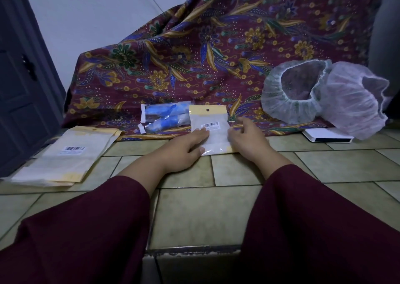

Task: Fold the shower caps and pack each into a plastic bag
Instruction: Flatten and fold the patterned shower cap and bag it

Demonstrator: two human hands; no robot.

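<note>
Filled plastic bag [208, 132] lies flat mid-frame on the tiled floor [216, 208], edge against the patterned cloth [194, 56]. Left hand [187, 146] rests on it with flat, released fingers; right hand [246, 136] touches its right edge, fingers loose. Press air out evenly, then seal. Two loose shower caps [324, 95] wait upper right; empty bags [65, 158] left.

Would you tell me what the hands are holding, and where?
Nothing is gripped: the left hand presses flat on the packed bag's left side; the right hand touches its right edge.

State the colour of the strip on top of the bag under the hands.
Yellow strip, head view.
</note>
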